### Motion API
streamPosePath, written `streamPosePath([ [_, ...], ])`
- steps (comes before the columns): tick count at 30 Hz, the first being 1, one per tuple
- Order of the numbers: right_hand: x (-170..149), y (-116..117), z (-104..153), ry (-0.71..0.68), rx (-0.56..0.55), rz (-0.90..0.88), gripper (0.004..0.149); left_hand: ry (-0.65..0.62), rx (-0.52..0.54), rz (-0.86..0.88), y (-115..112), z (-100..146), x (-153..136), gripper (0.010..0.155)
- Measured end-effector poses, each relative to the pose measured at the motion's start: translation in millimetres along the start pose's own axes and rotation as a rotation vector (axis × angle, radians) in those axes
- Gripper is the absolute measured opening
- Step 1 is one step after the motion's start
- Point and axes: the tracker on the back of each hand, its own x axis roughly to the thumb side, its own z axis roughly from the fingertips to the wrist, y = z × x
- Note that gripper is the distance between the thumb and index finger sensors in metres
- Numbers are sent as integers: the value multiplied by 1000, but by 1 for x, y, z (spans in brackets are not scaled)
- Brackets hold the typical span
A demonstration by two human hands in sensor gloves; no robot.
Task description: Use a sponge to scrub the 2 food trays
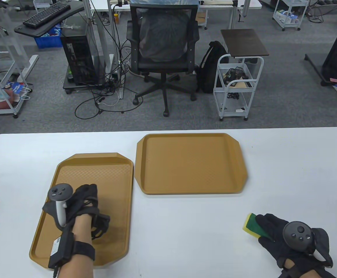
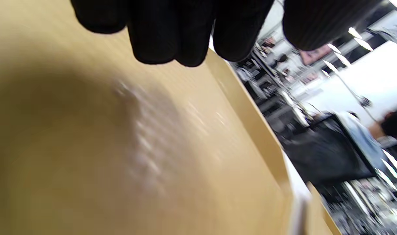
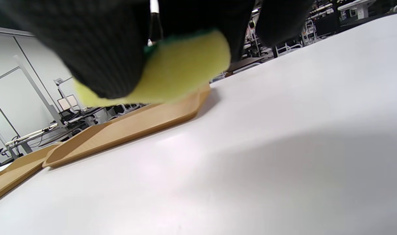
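Observation:
Two brown food trays lie on the white table [image 1: 287, 173]. The left tray [image 1: 98, 170] runs lengthwise toward me, and my left hand [image 1: 87, 192] rests flat on its floor with the fingers stretched forward. In the left wrist view the gloved fingertips [image 2: 165, 42] hang just over that tray's surface [image 2: 120, 147]. The right tray [image 1: 191, 165] lies crosswise farther back with nothing in it. At the front right my right hand [image 1: 268, 228] grips a yellow sponge with a green scrub side [image 1: 252, 224]. The right wrist view shows the sponge [image 3: 182, 68] held slightly above the table.
Past the table's far edge stand an office chair [image 1: 164, 55], a white wire cart [image 1: 238, 84], a black backpack [image 1: 211, 66] and a computer tower [image 1: 78, 58] with cables on the carpet. White tabletop lies between the sponge and the right tray.

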Motion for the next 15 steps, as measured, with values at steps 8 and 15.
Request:
streamPosePath([
  [8,3,3,0,15,-1,44,66,110,209,-255,46,-34,-37,62],
  [15,4,1,1,31,0,59,66,220,351,-454,55,-44,-34,57],
])
